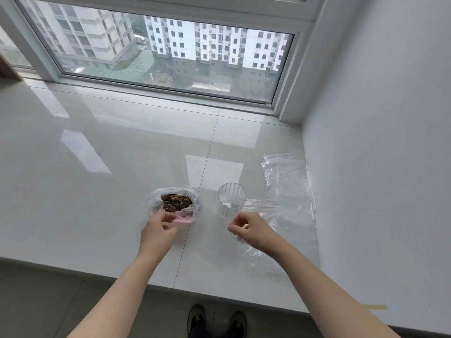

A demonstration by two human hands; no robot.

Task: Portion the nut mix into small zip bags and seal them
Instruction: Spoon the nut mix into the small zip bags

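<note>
Left hand (158,228) grip pinches nut bag (173,203) rim; right hand (251,230) grip pinches zip bag (253,250).

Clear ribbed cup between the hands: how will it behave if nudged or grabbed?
The cup looks like thin plastic and nearly empty, so probably light. On the glossy sill it would likely slide or tip when nudged. Thin walls may flex under a firm squeeze.

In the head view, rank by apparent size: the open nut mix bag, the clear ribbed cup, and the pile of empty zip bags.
1. Pile of clear empty zip bags with red seal lines
2. Open clear plastic bag of brown nut mix
3. Clear ribbed plastic cup

All sit at similar distance.
</note>
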